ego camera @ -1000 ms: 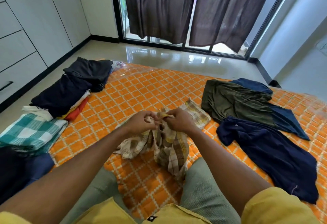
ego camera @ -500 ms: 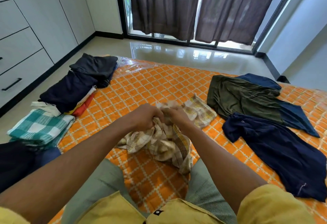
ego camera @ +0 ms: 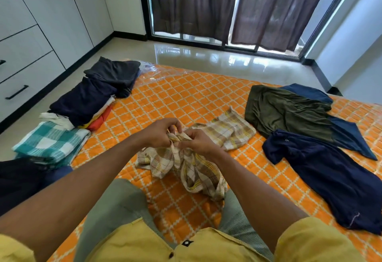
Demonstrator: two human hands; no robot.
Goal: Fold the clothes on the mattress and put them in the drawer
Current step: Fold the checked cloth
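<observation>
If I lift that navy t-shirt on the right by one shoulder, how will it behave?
The navy t-shirt will probably hang limp: it lies flat with soft wrinkles, like thin knit fabric. It looks light enough for one hand. It may tug the olive garment, whose lower edge seems to touch or overlap its collar; the mattress cover looks smooth, so it should slide rather than catch.

Orange-lattice mattress (ego camera: 186,96) — beige-plaid shirt (ego camera: 231,131)

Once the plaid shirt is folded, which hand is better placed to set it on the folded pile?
Left, probably. The folded pile lies along the mattress edge on the left hand side. The right hand would have to cross the body. Both hands now grip the plaid shirt.
</observation>
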